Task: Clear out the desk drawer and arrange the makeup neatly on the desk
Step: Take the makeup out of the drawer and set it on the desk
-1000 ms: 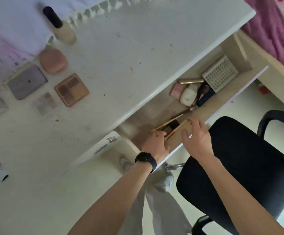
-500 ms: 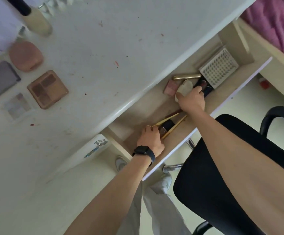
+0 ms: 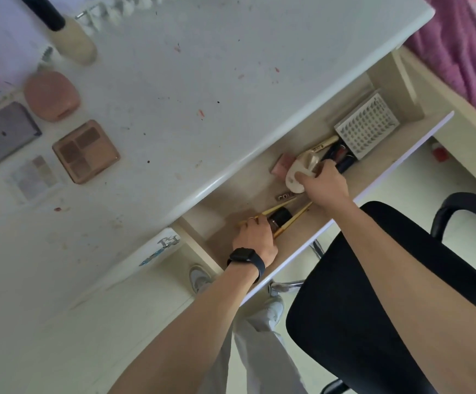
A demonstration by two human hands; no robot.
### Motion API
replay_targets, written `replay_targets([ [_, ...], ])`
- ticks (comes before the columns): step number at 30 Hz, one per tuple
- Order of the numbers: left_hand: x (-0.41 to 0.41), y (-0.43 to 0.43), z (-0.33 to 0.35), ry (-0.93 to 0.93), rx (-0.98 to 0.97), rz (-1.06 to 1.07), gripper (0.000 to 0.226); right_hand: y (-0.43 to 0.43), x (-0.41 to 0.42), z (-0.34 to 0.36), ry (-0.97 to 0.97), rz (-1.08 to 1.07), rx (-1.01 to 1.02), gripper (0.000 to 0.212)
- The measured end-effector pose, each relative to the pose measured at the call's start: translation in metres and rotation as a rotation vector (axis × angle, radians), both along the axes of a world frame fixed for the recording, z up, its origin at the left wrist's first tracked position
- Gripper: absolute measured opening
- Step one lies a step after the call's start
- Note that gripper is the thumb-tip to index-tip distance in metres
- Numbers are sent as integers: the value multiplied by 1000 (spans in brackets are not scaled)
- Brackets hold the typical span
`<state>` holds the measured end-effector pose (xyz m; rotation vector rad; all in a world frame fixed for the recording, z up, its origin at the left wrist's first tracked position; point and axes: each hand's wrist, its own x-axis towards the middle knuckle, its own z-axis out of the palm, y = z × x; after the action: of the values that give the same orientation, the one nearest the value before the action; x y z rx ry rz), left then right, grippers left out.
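Two hands are at work in one pale wooden drawer [image 3: 248,194], which stands open beneath the overhanging white speckled desktop [image 3: 202,66].

1. Left hand [image 3: 255,240], black watch at the wrist: fingers curled round the near ends of two slim gold-handled brushes [image 3: 299,214]. A small dark-capped bottle [image 3: 280,216] lies between the handles; I cannot tell whether it is gripped too.
2. Right hand [image 3: 326,186]: fingers and thumb wrapped over a cream oval case [image 3: 297,173] at mid-drawer, just beside a small pink square compact [image 3: 281,164].
3. Far end of the drawer: a white perforated tray [image 3: 367,126], with dark tubes [image 3: 341,159] beside it.
4. On the desk, left part: a brown four-pan palette [image 3: 86,150], a pink rounded case [image 3: 50,95] and a grey flat palette [image 3: 2,135].

Hazards, as I judge them:
- The brushes are held only at one end and could fan apart or slip on the lift.
- The smooth oval case could squirt from the grip, or nudge the compact as it rises.
- Knuckles may catch the desk's rounded edge above the drawer mouth.

Room:
- The drawer opening is narrow and both forearms share it.
- A black chair [image 3: 373,280] crowds the drawer front.
- The best setting-down space is the broad middle of the desktop, right of the palettes.
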<state>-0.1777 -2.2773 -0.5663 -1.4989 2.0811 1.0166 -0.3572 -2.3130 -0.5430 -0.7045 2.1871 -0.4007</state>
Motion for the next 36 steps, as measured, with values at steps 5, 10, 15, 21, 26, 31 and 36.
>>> replay_targets([
  [5, -4, -4, 5, -46, 23, -27, 46, 27, 10, 19, -114, -71, -146, 38],
  [10, -4, -11, 9, -53, 14, -70, 40, 48, 18, 30, -293, -201, -257, 39],
  [15, -5, -5, 6, -40, 7, -110, 35, 70, 19, 37, -358, -340, -360, 28],
  [21, -9, -7, -5, -52, -68, -212, 40, 101, 17, 31, -228, -438, -396, 24],
  [26, -20, -19, -5, -39, -49, -429, 65, 111, 12, 19, -221, -532, -419, 30],
  [31, -24, -23, -2, -129, -90, -481, 54, 114, 10, 10, -300, -593, -413, 36],
  [36, 3, -20, 0, -212, -117, -434, 57, 111, 18, 9, -325, -637, -438, 33],
])
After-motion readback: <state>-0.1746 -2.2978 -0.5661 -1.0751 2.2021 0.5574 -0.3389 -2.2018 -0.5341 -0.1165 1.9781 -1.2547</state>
